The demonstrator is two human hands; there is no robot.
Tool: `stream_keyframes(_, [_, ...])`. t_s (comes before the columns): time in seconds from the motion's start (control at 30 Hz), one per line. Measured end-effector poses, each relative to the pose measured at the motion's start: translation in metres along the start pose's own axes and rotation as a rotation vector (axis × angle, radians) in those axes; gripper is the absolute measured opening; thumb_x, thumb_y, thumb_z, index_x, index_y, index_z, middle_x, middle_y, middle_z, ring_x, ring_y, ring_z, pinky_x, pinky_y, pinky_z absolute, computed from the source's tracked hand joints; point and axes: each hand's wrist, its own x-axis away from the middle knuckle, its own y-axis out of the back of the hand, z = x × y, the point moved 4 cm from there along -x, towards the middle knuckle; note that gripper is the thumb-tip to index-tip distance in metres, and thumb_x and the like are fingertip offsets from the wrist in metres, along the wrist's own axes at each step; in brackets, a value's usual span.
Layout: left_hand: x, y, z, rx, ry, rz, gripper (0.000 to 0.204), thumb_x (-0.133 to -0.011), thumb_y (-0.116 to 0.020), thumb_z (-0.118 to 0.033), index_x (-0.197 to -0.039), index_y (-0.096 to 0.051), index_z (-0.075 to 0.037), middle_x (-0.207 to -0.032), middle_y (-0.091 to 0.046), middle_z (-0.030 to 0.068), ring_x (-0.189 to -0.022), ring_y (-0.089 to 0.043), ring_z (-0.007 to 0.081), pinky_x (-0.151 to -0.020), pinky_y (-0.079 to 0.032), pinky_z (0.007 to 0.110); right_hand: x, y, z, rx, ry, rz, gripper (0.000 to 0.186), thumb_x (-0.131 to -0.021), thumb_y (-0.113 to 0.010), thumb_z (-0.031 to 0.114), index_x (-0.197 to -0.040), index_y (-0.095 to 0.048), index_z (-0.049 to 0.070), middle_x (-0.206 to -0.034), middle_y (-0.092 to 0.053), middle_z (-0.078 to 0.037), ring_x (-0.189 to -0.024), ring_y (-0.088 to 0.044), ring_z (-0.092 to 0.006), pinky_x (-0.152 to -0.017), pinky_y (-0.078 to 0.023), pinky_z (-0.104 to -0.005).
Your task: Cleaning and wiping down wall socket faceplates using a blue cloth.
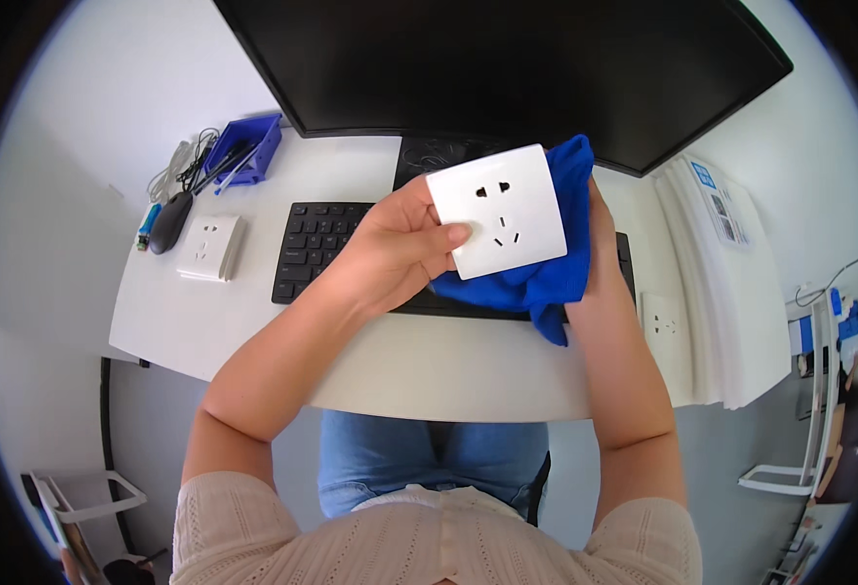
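A square white wall socket [526, 205], its slotted face turned up toward me, is held above the keyboard. My left hand [401, 237] grips its left edge, thumb on the front and fingers behind. Against the socket's back and right side bunches a blue cloth [573, 258], with a corner hanging below. My right hand [601, 229] is at the cloth's right side, holding it against the socket; most of its fingers are hidden behind the cloth and socket.
A black keyboard [314, 246] lies beneath my hands, before a large monitor [507, 68]. At left are stacked white sockets [212, 244], a dark mouse [170, 224] and a blue bin [263, 154]. At right, another socket [663, 324] lies beside a stack of white sheets [741, 292].
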Motion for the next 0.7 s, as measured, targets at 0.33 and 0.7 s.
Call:
stream_keyframes(0.33, [-0.009, 0.026, -0.015, -0.367, -0.166, -0.279, 0.048, -0.093, -0.061, -0.003, -0.136, -0.042, 0.007, -0.115, -0.064, 0.0128, -0.107, -0.059, 0.0178, -0.093, -0.047, 0.029, 0.027, -0.034, -0.025, 0.328, -0.074, 0.233, 0.062, -0.095, -0.057, 0.049, -0.132, -0.049, 0.0, -0.121, -0.061, -0.017, -0.108, -0.063, -0.0249, -0.088, -0.054, -0.0375])
stream_keyframes(0.7, [0.012, 0.017, 0.012, -0.762, -0.107, -0.251, 0.075, -0.097, -0.051, -0.05, -0.148, -0.028, 0.002, -0.145, -0.04, 0.0205, -0.136, -0.039, 0.0265, -0.112, -0.03, 0.039, 0.036, -0.043, -0.036, 1.048, 0.751, 0.389, 0.059, -0.103, -0.035, 0.046, -0.139, -0.047, 0.0, -0.147, -0.04, -0.017, -0.128, -0.043, -0.03, -0.109, -0.029, -0.0391])
